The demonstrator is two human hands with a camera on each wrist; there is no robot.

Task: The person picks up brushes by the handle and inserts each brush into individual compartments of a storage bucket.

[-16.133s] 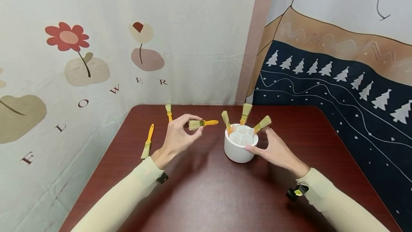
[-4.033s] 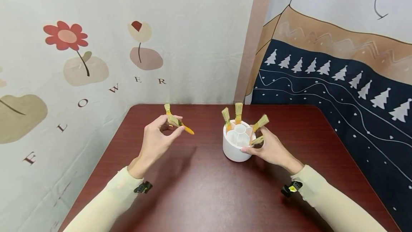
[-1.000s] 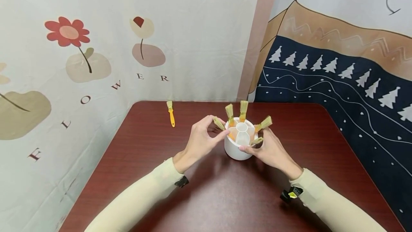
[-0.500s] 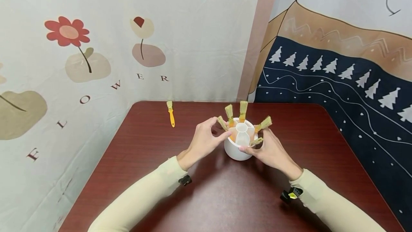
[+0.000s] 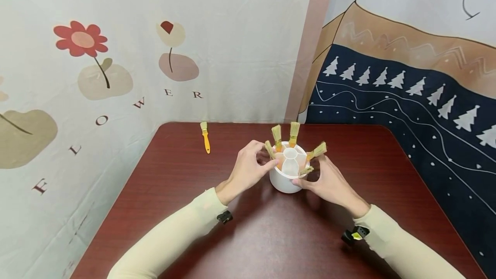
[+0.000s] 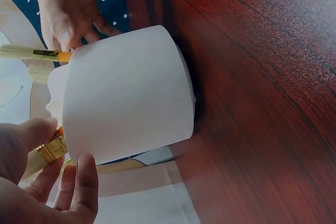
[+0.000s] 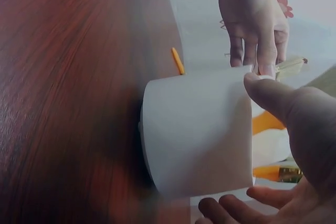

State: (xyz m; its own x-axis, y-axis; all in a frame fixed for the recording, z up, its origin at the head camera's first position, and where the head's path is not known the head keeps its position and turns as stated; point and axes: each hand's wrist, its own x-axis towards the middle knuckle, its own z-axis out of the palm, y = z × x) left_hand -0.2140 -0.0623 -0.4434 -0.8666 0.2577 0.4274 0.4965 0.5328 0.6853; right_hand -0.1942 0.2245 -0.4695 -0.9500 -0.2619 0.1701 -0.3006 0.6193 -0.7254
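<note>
A round white holder (image 5: 284, 184) with divided compartments stands on the table. My left hand (image 5: 248, 167) pinches a paintbrush (image 5: 269, 150) at the holder's left rim, bristles up and handle down inside. The left wrist view shows thumb and fingers around its metal band (image 6: 52, 148). My right hand (image 5: 334, 182) grips the holder by its right side, thumb on the front rim and fingers behind; the thumb shows on the rim in the right wrist view. More brushes stand bristles up in the holder: two at the back (image 5: 277, 136) (image 5: 294, 131), one leaning right (image 5: 318, 150), one low at front right (image 5: 306, 170).
A yellow-handled paintbrush (image 5: 206, 137) lies near the back left edge of the dark red table (image 5: 255, 236). Behind the table hang a pale flower-printed cloth (image 5: 240, 46) and a navy cloth with white trees (image 5: 391, 111).
Since the earliest frame, the left-hand loose brush has left the table and a brush was added at the holder's front right. The left hand has brought another brush rightward into the holder, now more upright.
</note>
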